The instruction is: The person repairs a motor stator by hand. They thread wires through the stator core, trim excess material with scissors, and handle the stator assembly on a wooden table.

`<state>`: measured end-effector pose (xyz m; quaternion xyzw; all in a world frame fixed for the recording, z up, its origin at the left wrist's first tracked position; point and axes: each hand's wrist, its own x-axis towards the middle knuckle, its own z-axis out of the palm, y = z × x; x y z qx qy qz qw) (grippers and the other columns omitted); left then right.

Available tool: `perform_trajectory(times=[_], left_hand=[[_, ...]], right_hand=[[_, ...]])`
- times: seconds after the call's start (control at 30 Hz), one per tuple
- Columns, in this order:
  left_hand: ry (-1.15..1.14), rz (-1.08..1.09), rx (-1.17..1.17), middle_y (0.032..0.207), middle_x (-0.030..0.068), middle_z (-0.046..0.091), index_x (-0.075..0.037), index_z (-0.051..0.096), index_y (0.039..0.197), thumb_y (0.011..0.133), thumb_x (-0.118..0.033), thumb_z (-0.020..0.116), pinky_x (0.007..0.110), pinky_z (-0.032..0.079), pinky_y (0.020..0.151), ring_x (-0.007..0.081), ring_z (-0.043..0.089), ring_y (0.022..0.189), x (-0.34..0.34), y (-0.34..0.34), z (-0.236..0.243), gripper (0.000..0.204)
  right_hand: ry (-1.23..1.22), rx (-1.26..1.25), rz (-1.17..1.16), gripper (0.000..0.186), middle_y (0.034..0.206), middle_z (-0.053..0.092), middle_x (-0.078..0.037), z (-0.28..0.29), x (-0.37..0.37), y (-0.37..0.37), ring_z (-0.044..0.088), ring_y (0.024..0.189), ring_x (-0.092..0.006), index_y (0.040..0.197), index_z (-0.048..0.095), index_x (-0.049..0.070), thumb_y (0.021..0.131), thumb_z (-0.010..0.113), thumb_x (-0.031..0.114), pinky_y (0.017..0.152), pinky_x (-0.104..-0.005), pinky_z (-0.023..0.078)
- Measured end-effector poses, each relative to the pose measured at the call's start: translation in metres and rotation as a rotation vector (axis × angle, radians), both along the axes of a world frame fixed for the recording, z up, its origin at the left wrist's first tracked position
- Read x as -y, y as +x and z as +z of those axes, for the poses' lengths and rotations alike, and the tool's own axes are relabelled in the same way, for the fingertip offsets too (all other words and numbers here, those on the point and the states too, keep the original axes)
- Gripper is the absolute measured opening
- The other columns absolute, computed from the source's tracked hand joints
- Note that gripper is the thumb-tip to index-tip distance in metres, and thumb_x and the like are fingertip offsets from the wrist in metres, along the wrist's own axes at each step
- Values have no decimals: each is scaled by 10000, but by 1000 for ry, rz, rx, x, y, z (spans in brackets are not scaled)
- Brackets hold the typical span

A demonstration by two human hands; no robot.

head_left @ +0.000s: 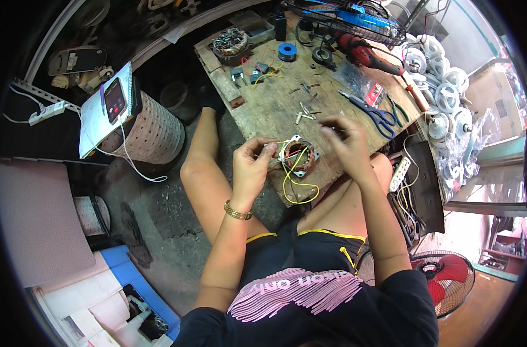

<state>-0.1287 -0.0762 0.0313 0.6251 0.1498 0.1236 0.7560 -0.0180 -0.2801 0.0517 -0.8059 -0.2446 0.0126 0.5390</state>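
As I look down through the head camera, I see a copper-wound stator [308,161] lying at the near edge of the wooden table [263,104], a yellow wire [301,202] looping out from it. Just beside it is the left hand [253,162], thumb and fingertips pinched together on thin leads [288,156] that run from the windings. The right hand [347,139] hovers over the table to the stator's right, fingers bent; it is blurred, so I cannot tell whether its fingertips meet.

At the table's far end I make out a clear plastic tray [263,36], its contents too indistinct to name. Near it, a round metal housing [234,59] holds a ring of windings [231,40]. A crumpled clear bag [349,75] lies near the scissors [367,110]. On the floor left of the table, a dark bucket [179,101] is too shadowed inside for me to read. Beside it, a perforated drum [162,130] bears a white panel [93,130] with a phone [115,101] on top. Over to the right, clear plastic bags [488,128] bunch up against white pulley wheels [447,97].
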Motion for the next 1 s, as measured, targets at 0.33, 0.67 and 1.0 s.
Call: perform_trajectory(times=[0.33,0.67,1.0], left_hand=[[150,90,-37,811,-36,609,-5,669,1005,1010,-123,663,200,403,655,28,513,731,-21,-7,-24,118],[172,120,-12,803,13,684,17,762,1053,953,-145,715,267,437,664,71,544,733,-34,37,-44,196],[1025,162,-26,798,83,658,-55,777,941,830,-144,785,386,487,695,270,625,731,-37,89,-55,143]], right_hand=[[-229,250,-421,124,1006,692,-108,-42,101,40,634,855,-272,1014,723,30,902,698,77,791,-366,513],[-964,532,-424,342,1344,607,-146,-76,133,95,537,1227,-375,1234,690,95,893,676,115,1030,-430,441],[-542,429,-116,160,1047,640,-85,-53,24,48,571,991,-316,975,756,122,815,751,134,868,-431,481]])
